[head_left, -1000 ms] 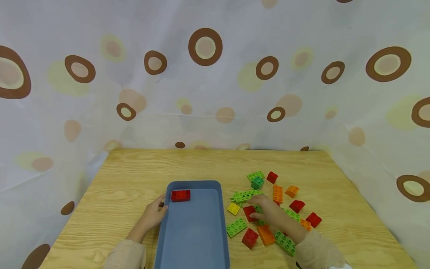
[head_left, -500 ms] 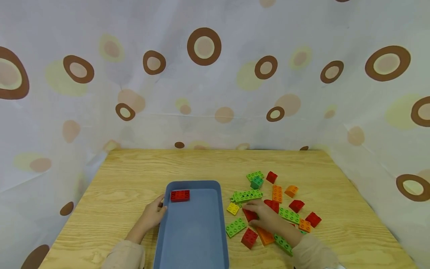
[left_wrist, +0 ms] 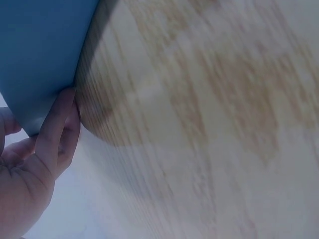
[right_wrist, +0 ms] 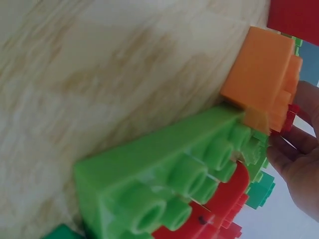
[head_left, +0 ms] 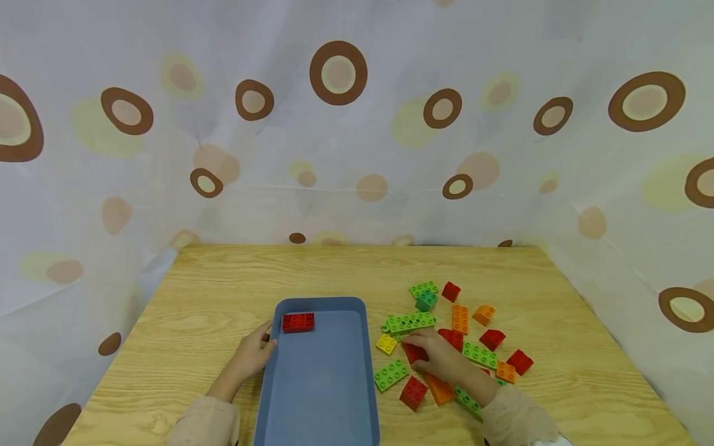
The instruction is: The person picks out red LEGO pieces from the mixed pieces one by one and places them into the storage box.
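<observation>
Along its left side, the blue tray (head_left: 369,359) is held by my left hand (head_left: 252,354), fingers at the outer wall and thumb near the rim. The left wrist view shows those fingertips curled against the tray wall (left_wrist: 42,50). A red 2x4 toy building brick (head_left: 298,322) lies in the tray's far left corner. To the right, my right hand (head_left: 440,359) pinches another red brick (head_left: 414,353) among the loose bricks, thumb on the near side and fingers on the far side. The right wrist view shows only a bit of it beside the fingers (right_wrist: 294,142).
Around my right hand lie several bricks: a yellow one (head_left: 387,344), a long green one (head_left: 409,323), a green 2x4 (head_left: 391,375), a red sloped one (head_left: 413,393) and an orange one (head_left: 439,390). More bricks spread right across the wooden table (head_left: 223,279). A patterned cloth (head_left: 357,148) hangs behind.
My right hand has shifted slightly left and closed its thumb and fingers on the red brick, uncovering red and green bricks to its right. My left hand stays at the tray.
</observation>
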Demonstrator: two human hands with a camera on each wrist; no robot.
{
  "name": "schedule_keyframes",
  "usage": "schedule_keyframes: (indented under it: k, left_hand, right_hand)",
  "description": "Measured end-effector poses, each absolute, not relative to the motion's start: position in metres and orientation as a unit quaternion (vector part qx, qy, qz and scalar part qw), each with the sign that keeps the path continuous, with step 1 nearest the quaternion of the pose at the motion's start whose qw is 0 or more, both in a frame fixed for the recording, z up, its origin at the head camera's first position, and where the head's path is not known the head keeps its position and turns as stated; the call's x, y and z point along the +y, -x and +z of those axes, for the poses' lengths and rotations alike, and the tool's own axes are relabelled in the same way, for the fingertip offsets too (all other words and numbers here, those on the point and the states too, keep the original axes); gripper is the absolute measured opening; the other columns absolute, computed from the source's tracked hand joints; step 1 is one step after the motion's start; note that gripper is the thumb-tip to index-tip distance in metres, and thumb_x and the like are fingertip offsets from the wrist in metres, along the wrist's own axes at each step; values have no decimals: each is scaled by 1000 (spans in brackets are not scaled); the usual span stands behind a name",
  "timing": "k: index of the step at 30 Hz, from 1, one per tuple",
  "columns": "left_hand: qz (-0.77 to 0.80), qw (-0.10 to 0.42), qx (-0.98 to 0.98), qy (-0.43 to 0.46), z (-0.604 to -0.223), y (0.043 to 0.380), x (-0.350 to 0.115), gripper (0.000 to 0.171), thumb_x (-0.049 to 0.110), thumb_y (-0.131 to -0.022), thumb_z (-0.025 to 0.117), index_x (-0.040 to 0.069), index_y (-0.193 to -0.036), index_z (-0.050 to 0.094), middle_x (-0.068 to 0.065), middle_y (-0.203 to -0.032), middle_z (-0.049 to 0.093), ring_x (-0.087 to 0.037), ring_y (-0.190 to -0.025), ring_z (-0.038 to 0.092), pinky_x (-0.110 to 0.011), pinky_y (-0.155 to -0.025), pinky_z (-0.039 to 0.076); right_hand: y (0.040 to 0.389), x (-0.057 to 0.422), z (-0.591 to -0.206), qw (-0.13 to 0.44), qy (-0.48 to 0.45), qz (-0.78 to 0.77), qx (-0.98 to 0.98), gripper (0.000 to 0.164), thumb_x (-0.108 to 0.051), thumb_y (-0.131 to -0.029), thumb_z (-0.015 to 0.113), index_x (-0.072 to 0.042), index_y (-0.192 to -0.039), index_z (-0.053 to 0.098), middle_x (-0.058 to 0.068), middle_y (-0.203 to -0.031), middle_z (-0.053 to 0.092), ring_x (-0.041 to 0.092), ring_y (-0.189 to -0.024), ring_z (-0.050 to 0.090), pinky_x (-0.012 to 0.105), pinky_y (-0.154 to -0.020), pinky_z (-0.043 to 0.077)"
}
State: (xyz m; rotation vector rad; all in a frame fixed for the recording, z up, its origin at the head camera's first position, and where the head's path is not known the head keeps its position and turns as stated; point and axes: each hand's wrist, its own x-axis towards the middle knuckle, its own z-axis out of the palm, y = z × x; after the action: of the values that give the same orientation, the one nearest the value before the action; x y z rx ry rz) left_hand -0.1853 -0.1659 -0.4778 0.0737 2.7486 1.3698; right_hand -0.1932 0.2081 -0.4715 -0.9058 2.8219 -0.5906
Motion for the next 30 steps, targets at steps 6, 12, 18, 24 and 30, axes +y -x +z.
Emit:
schedule_keyframes:
  k: [6,12,18,24,30]
  left_hand:
    - [449,37,892,-26,-479,186,-166,47,-2,-88,49,-12,-133,39,-32,-101,61,-38,-90,65,-39,-70,55]
    - [445,39,894,-27,-479,186,-167,47,-1,-88,49,-11,-133,40,-32,-103,61,-37,-91,64,-38,-69,55]
    - [431,43,901,-33,-477,188,-167,48,-1,-89,48,-11,-134,39,-33,-106,60,-37,-93,63,-39,-72,54]
    - [430,35,902,-30,-476,188,-167,47,-1,-88,49,-10,-133,41,-31,-104,61,-34,-90,64,-38,-70,54]
    - [437,46,898,-26,-475,186,-167,47,-2,-88,48,-12,-133,39,-33,-105,60,-36,-91,64,-38,-70,55]
  right_hand:
    - [195,207,-464,57,285,-210,933,41,-6,-80,69,1,-119,60,19,-118,59,37,-110,54,48,-90,47]
    - [200,199,-446,8,311,-191,931,42,-6,-79,70,2,-118,60,20,-116,59,36,-106,55,43,-83,52]
    - [211,177,-427,-2,320,-191,928,44,-8,-79,70,1,-121,58,20,-119,58,35,-109,53,42,-86,51]
    - [222,148,-415,-14,344,-192,919,42,-10,-80,70,1,-120,59,19,-117,59,33,-108,54,39,-85,52]
    - [224,119,-406,-1,354,-202,913,44,-10,-80,70,3,-120,59,19,-118,58,33,-110,53,38,-86,52]
